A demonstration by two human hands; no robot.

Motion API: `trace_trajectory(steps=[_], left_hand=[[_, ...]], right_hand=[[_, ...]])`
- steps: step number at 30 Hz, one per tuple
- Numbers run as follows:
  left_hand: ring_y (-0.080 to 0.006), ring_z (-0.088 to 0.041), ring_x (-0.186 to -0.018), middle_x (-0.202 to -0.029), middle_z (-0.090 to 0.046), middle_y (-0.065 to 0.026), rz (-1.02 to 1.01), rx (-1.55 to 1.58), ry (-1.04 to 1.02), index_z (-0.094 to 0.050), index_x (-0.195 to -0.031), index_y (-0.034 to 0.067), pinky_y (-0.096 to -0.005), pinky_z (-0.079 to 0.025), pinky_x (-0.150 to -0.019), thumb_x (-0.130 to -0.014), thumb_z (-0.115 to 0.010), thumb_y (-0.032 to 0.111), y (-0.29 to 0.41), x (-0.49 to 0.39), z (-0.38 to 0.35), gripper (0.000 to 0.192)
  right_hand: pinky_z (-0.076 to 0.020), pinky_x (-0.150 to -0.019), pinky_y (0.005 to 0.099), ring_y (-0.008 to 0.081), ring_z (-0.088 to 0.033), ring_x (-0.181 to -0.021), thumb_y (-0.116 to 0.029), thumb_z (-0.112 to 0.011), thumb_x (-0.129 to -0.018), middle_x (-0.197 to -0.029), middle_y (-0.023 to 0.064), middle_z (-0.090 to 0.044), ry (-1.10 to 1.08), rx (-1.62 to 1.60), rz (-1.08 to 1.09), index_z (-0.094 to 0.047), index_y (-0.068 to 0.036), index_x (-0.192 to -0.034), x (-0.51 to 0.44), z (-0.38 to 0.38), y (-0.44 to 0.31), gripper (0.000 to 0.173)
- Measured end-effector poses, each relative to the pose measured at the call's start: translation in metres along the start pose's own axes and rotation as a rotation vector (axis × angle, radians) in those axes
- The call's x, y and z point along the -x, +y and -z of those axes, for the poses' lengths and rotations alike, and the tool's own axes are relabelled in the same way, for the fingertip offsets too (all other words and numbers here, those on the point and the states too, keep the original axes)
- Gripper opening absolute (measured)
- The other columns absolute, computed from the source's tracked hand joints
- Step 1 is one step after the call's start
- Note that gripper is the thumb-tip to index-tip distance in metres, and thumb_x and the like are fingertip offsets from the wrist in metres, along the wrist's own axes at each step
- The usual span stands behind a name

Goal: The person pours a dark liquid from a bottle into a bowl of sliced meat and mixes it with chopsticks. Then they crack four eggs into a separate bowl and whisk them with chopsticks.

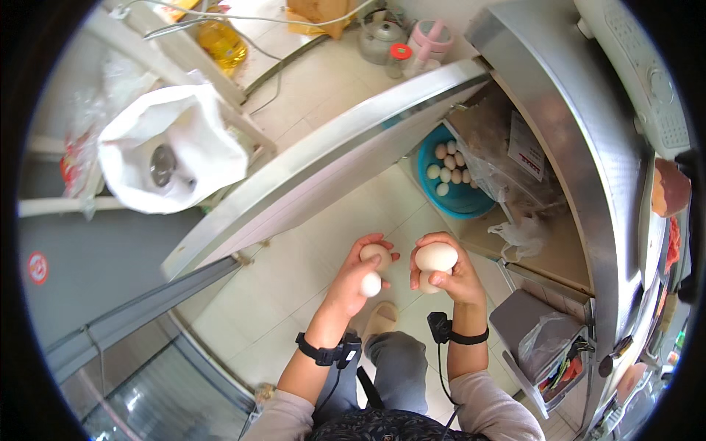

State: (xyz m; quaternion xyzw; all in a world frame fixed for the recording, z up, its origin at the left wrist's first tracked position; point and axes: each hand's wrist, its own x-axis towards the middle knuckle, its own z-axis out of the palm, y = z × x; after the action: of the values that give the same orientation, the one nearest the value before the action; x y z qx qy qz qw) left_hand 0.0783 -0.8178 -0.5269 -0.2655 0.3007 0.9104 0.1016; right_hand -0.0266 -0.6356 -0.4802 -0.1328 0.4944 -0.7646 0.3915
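My left hand [348,284] is curled around two pale eggs: a beige egg [375,253] at the fingers and a white egg [370,284] nearer the wrist, below the thumb. Two more eggs are in my right hand [466,278]. A large cream egg [436,257] sits on top there, and a second egg [427,283] shows partly beneath it, behind the thumb. Both hands are over the tiled floor, apart from each other. Beyond them, a blue plastic basin [462,209] with several eggs in it stands inside a low cabinet [480,242].
An open cabinet door [325,190] slants across the left of the hands. Clear plastic bags [521,237] lie beside the basin. A grey bin [513,317] hangs at the right. Behind the door are a white bag [220,160] on a rack, a kettle [380,41] and a red-lidded jar [398,60].
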Motion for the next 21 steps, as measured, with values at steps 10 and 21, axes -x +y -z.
trace_trajectory(steps=[10, 21], left_hand=[[-0.0270, -0.059, -0.124, -0.132, -0.057, -0.0114, 0.068, 0.026, 0.173, -0.047, -0.135, 0.009, -0.0361, -0.063, -0.072, -0.091, -0.064, 0.017, 0.068, 0.200, -0.022, 0.048], [-0.0288, -0.059, -0.123, -0.133, -0.059, -0.0105, -0.212, 0.053, 0.330, -0.052, -0.132, 0.012, -0.0348, -0.062, -0.066, -0.096, -0.058, 0.016, 0.154, 0.298, -0.060, 0.037]], right_hand=[[-0.0553, -0.082, 0.0430, 0.0366, -0.069, -0.097, -0.028, -0.078, -0.084, -0.119, 0.0166, -0.068, -0.130, 0.773, 0.337, -0.061, -0.005, -0.114, -0.056, -0.213, -0.122, 0.042], [-0.0548, -0.072, 0.0474, 0.0377, -0.069, -0.086, -0.045, -0.073, -0.081, -0.089, 0.0156, -0.072, -0.092, 1.212, 0.061, -0.063, -0.007, -0.102, -0.100, -0.272, -0.140, 0.044]])
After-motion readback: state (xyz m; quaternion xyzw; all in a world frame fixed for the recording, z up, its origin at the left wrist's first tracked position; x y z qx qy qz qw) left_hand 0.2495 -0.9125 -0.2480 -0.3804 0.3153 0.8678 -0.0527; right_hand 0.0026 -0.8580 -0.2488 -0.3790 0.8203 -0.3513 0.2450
